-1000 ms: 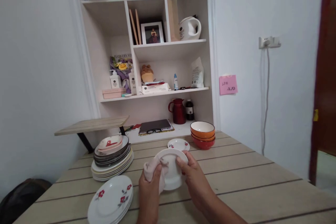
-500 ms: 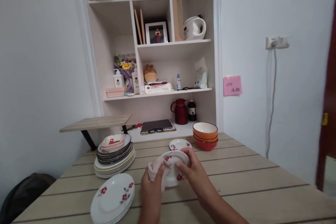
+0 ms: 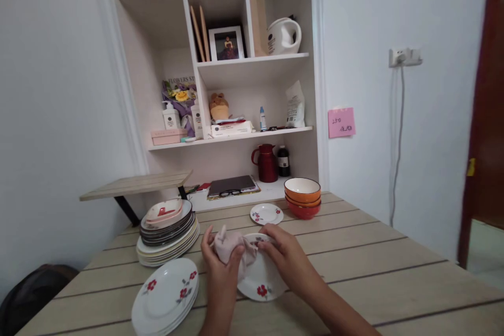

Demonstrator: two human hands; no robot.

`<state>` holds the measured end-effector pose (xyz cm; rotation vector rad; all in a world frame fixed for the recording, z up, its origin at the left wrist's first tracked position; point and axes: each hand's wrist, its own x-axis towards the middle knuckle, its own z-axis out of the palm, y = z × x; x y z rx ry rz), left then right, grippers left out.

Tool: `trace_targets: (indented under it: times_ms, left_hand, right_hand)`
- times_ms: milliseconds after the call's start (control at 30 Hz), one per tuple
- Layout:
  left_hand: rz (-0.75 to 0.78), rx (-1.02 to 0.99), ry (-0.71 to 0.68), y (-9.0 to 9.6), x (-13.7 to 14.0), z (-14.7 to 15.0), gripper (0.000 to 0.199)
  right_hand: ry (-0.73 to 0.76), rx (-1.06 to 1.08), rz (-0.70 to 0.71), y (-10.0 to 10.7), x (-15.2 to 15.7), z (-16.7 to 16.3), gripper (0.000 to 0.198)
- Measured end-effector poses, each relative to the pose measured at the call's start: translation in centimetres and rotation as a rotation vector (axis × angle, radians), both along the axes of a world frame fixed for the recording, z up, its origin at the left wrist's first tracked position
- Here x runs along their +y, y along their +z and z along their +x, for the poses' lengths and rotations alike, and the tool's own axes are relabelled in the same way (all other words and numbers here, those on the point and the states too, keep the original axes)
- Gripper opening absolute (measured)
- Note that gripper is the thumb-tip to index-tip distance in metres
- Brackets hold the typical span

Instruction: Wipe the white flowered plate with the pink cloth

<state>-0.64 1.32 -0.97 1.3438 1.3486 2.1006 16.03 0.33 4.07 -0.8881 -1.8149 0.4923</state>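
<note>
My right hand grips the upper right rim of a small white plate with red flowers, thumb over its face. A crumpled pale pink cloth is bunched in my left hand and lies against the plate's left side. To the left stands a stack of larger flowered plates. Beyond my hands, another small flowered plate lies flat on the wooden table.
A taller stack of mixed plates with a small dish on top stands at the left. Nested orange and red bowls sit at the back right. Behind are a low wooden stand, a red jug and white shelves.
The held plate has moved lower and nearer, and its face has turned. My left hand and the cloth have shifted slightly left. The whole view has shifted a little.
</note>
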Motion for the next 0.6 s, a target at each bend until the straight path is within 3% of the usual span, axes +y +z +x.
trace_targets:
  times_ms: [100,167,233,300,400,500,600]
  left_hand:
    - [0.057,0.082,0.021,-0.3,0.3,-0.4,0.088]
    - [0.081,0.136,0.009,0.0,0.0,-0.4,0.079]
    - [0.017,0.172,-0.161,0.8,-0.6,-0.1,0.051]
    - [-0.046,0.143,-0.338,1.6,-1.4,0.3,0.039]
    - [-0.142,-0.031,-0.501,2.3,-2.5,1.1,0.046]
    - [-0.242,-0.203,-0.675,2.3,-3.1,1.4,0.071]
    - [-0.279,-0.152,-0.716,1.9,-2.8,1.2,0.069]
  right_hand:
    - [-0.015,-0.026,0.050,-0.1,0.0,-0.1,0.011]
    - [-0.035,-0.048,0.087,-0.2,0.0,0.0,0.012]
    - [-0.053,-0.072,0.117,-0.2,0.0,0.2,0.012]
    - [-0.063,-0.096,0.141,-0.3,0.2,0.5,0.013]
    - [-0.064,-0.126,0.156,-0.1,0.4,1.1,0.014]
    - [-0.075,-0.179,0.169,0.2,0.3,1.5,0.016]
    - [-0.065,-0.262,0.200,0.6,0.0,1.7,0.018]
